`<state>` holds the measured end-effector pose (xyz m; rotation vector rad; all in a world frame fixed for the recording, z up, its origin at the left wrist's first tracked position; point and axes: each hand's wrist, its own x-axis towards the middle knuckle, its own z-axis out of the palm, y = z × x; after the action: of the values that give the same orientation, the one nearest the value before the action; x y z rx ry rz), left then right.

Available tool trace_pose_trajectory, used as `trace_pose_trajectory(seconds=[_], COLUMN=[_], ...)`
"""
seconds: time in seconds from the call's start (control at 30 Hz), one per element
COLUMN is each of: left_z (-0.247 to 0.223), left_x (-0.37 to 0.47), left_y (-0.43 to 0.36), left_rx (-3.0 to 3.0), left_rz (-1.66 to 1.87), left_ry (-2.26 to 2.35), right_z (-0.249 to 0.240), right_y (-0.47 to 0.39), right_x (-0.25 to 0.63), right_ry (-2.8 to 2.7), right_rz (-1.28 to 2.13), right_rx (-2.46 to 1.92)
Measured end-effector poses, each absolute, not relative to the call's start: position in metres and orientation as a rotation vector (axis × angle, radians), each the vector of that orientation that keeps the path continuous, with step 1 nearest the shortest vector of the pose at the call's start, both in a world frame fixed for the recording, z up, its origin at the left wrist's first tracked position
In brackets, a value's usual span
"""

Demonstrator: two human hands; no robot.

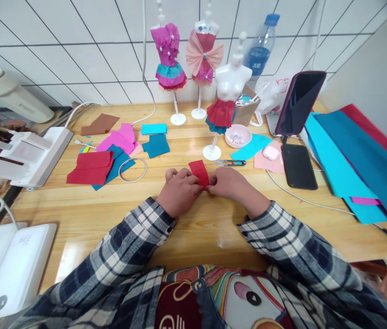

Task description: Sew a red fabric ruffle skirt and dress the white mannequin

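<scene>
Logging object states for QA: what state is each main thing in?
Red piece, held
Left hand, closed on it
Right hand, pinching it
Front mannequin, skirted, torso bare
Left mannequin, dressed
Middle mannequin, dressed
Bottle, capped
Phone, propped, screen dark
Black device, lying flat
Bowl, holding small bits
Snips, lying flat
Power strip, plugs in
Tumbler, lidded

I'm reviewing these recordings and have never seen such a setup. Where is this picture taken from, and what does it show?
No machine here: a person works with a bare left hand and a bare right hand, in plaid sleeves. The single picture comes from a camera worn on the head, looking forward and down. Both hands hold a small red crepe-like rectangle at a pale wooden table. Beyond stand three white plastic dress forms: two in colourful outfits, the nearest in a red and teal skirt. Nearby are black-handled snips, a round pink bowl of small shiny pieces, and coloured sheets.
</scene>
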<state>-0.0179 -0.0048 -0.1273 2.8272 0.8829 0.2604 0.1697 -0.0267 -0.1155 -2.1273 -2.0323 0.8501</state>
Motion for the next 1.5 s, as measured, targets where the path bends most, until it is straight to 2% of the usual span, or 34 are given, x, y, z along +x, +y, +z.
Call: trace_pose_trajectory(seconds=[0.13,0.27,0.4,0.53,0.63,0.7,0.77,0.83,0.97,1.13,1.5], left_z=[-0.125,-0.126,-0.128,-0.129,-0.126,-0.124,-0.123,-0.123,-0.126,-0.128,-0.137], left_x=[-0.019,-0.020,-0.021,-0.022,-0.028,-0.037,-0.046,-0.051,-0.048,-0.034,-0.030], left_y=[-0.004,-0.002,0.000,-0.001,0.003,0.010,0.019,0.027,0.028,0.017,0.021], left_rx=[2.820,2.809,2.768,2.686,2.465,2.226,2.009,1.924,2.139,2.395,2.496], left_rz=[0.322,0.344,0.395,0.385,0.555,0.747,0.849,0.815,0.590,0.366,0.347], left_ry=[0.886,0.912,0.946,0.944,1.057,1.152,1.159,1.102,0.968,0.904,0.957], right_z=[-0.127,-0.134,-0.140,-0.141,-0.128,-0.113,-0.097,-0.089,-0.102,-0.127,-0.133], right_y=[-0.041,-0.058,-0.061,-0.056,-0.057,-0.059,-0.060,-0.058,-0.044,-0.032,-0.037], right_x=[0.184,0.190,0.182,0.175,0.179,0.187,0.193,0.194,0.182,0.173,0.167], right_ry=[-1.939,-2.191,-2.333,-2.217,-2.011,-1.863,-1.762,-1.670,-1.745,-1.830,-1.795], right_rz=[0.647,0.388,0.266,0.313,0.577,1.051,1.675,1.906,1.560,1.307,1.046], right_rx=[-1.897,-1.558,-1.617,-1.671,-1.650,-1.509,-1.260,-1.240,-1.612,-1.757,-1.817])
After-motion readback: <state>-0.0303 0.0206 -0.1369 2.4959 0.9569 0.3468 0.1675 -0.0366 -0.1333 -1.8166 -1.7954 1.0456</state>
